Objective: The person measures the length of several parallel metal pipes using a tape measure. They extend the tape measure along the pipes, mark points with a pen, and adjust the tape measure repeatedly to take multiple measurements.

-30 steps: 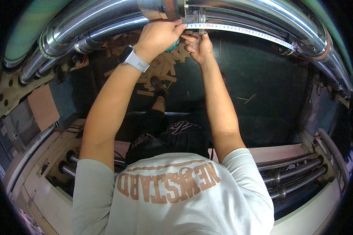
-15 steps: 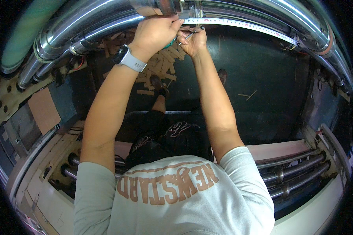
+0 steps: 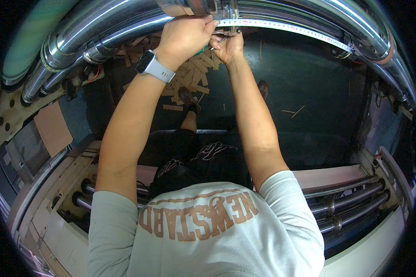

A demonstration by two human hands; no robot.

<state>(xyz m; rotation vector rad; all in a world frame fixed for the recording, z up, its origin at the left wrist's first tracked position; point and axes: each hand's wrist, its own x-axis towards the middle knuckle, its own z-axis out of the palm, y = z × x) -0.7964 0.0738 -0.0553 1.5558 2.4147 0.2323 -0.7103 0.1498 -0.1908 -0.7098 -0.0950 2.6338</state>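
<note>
My left hand [image 3: 187,37], with a grey-banded watch on its wrist, is closed at the near end of a white tape measure [image 3: 282,27]. The blade stretches right along the machine's rollers to a dark fitting near the right end. A bit of teal [image 3: 203,50] shows under this hand; the tape's case is otherwise hidden. Just to its right, my right hand [image 3: 229,47] is turned up below the blade, fingers curled round a thin metal tool [image 3: 223,39]. Its exact kind cannot be made out. Both hands are close to a metal block [image 3: 229,11] on the rollers.
Shiny steel rollers [image 3: 125,30] curve across the top, with a pale green cylinder [image 3: 32,37] at upper left. Cardboard strips [image 3: 189,74] lie heaped on the dark floor by my feet. Behind me are more rollers [image 3: 351,198] in a pale machine frame [image 3: 379,240].
Hardly anything differs. The left hand and tape measure sit slightly further right in view, and the right hand's fingers have shifted a little around the metal tool.
</note>
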